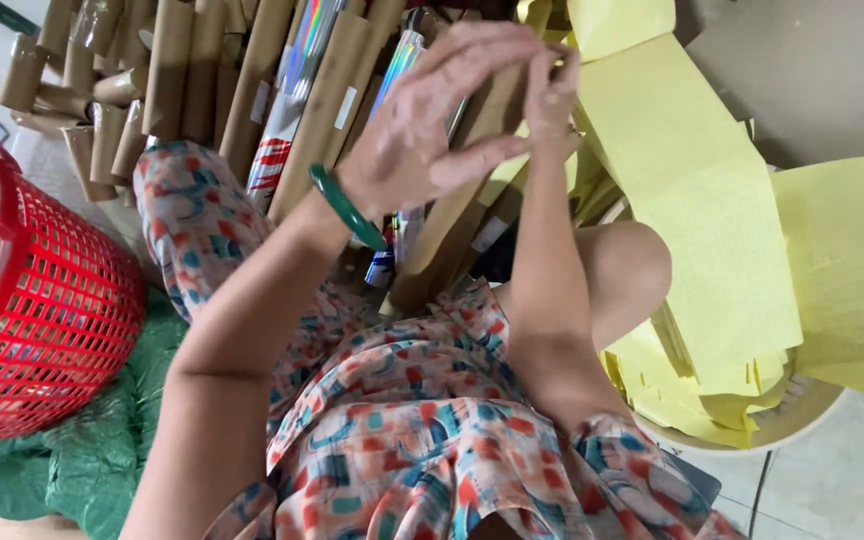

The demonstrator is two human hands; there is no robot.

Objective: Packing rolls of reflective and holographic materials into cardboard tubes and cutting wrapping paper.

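Head view: the left hand point(422, 130), a green bangle point(347, 207) on its wrist, has fingers spread wide against a cardboard tube point(457, 190) standing over the lap. The right hand point(550, 90) has fingers pinched narrow at the tube's top. Held so lightly, the tube could tip into the yellow paper sheets point(702, 200) or the leaning tube pile point(192, 70).

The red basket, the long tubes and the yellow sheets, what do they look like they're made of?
The red basket looks like moulded plastic: glossy, with an even open lattice. The long tubes look like cardboard: matte brown, with rolled walls and hollow ends. The yellow sheets look like thin paper: flat, matte, stacked with ragged edges.
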